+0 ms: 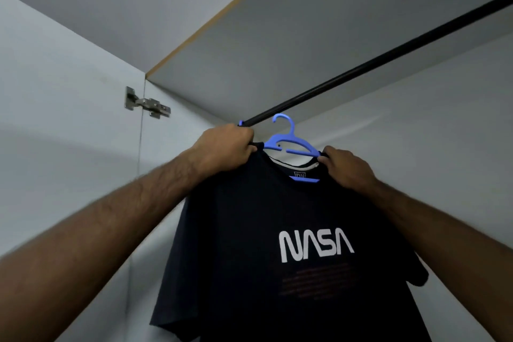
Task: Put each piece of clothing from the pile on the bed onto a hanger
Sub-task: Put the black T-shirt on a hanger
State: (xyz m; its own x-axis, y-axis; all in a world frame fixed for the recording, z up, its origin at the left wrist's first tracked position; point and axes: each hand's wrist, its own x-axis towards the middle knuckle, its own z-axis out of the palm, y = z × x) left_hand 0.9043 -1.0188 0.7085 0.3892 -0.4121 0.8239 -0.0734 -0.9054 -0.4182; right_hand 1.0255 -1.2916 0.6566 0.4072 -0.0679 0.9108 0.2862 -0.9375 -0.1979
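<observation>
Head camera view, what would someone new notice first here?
A dark T-shirt with white NASA lettering fills the centre, hung on a blue hanger. The left hand and right hand grip its shoulders, just below a black wardrobe rail running up to the right.

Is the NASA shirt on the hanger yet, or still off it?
On. The blue hanger runs inside the collar of the black shirt; both hands grip its shoulders.
</observation>
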